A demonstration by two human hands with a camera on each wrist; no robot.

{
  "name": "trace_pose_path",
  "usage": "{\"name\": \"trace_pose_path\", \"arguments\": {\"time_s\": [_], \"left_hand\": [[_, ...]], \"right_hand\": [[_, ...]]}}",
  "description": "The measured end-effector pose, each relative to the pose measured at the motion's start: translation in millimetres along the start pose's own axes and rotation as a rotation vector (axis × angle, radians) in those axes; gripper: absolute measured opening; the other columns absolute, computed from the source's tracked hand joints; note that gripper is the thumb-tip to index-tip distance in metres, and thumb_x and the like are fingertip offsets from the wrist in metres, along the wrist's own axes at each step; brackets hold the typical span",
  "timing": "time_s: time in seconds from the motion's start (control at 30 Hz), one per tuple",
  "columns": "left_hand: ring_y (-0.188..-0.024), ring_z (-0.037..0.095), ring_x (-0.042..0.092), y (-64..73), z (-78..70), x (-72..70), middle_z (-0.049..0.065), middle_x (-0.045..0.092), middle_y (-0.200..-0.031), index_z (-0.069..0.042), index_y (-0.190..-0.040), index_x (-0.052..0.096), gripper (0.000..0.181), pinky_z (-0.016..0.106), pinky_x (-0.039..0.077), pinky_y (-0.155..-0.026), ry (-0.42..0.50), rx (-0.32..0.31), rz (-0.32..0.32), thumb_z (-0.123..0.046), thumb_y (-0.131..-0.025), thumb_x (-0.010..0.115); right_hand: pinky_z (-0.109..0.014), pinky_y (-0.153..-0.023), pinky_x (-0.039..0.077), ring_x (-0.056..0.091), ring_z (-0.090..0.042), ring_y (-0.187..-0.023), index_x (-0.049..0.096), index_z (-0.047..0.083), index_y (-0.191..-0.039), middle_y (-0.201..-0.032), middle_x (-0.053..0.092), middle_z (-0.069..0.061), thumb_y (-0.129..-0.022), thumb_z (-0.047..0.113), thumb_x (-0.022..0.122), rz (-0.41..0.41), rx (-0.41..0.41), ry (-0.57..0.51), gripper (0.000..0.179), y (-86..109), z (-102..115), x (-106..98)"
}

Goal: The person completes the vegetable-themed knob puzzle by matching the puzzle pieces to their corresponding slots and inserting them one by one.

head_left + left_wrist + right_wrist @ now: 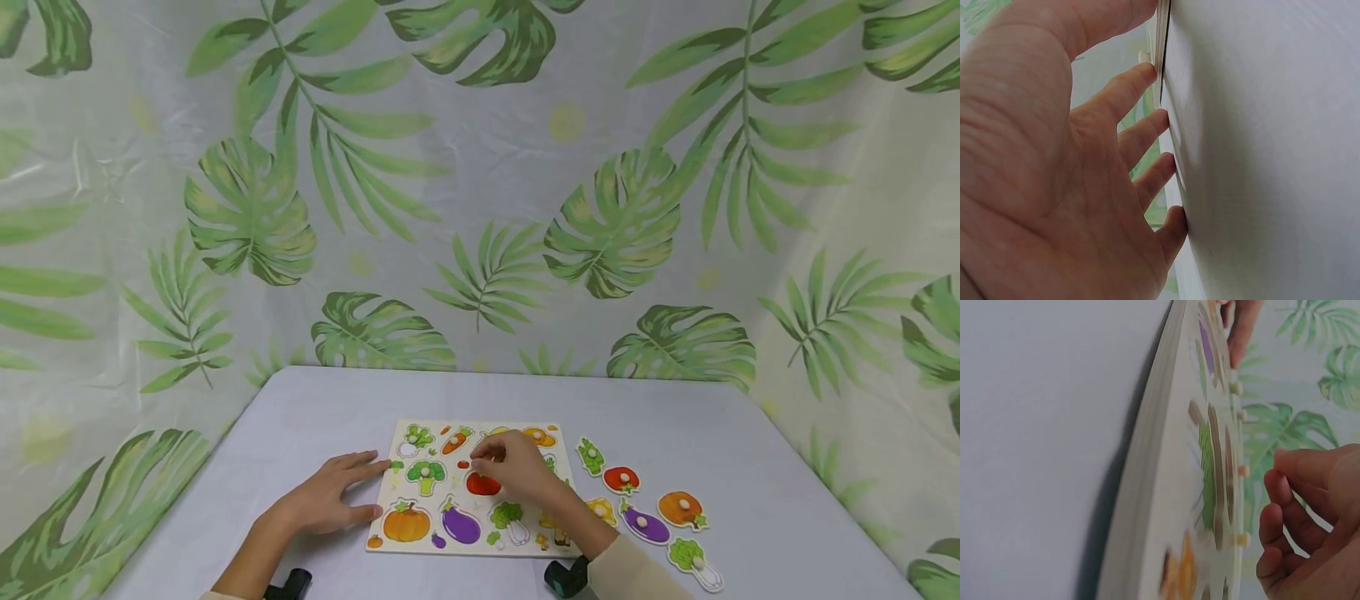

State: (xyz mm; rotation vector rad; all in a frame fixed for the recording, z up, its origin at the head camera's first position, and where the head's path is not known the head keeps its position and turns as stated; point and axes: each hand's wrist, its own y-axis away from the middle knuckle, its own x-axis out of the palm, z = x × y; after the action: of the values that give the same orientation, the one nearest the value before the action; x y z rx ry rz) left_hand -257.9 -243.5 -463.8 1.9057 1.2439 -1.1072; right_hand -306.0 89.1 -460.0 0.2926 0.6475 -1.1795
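A wooden vegetable puzzle board (465, 546) lies flat on the table. My left hand (330, 496) is spread at its left side, with the thumb and a fingertip at the edge; in the left wrist view that hand's fingers (1141, 134) look extended. Over the printed red tomato (482, 483) hovers my right hand (517, 465), its thumb and index tips close together. Nothing shows between those fingertips (1282, 478) in the right wrist view. Knobbed turnip (416, 440), carrot (455, 441) and broccoli (426, 477) pieces sit in the board's upper left.
Right of the board lie loose knobbed pieces: a green one (591, 456), a tomato (621, 479), an eggplant (645, 525), a pumpkin (681, 508) and a leafy cabbage (693, 562). A yellow piece (602, 510) is partly behind my right forearm. A leaf-print curtain (480, 208) stands behind the table.
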Motion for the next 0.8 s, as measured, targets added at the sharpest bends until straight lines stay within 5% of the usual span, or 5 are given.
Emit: {"name": "trace_pose_path", "arguments": {"time_s": [0.8], "left_hand": [[-0.150,0.048,0.032,0.5,-0.6,-0.2,0.014,0.042,-0.162,-0.022,-0.151,0.054,0.072,0.076,0.028,-0.115,-0.003,-0.001,0.003,-0.051,-0.088,0.073]], "right_hand": [[-0.024,-0.062,0.043,0.052,-0.011,-0.071,0.078,0.020,-0.087,-0.077,0.067,0.009,-0.092,0.021,0.079,-0.232,0.119,0.257,0.006,49.9,-45.1,-77.1]]}}
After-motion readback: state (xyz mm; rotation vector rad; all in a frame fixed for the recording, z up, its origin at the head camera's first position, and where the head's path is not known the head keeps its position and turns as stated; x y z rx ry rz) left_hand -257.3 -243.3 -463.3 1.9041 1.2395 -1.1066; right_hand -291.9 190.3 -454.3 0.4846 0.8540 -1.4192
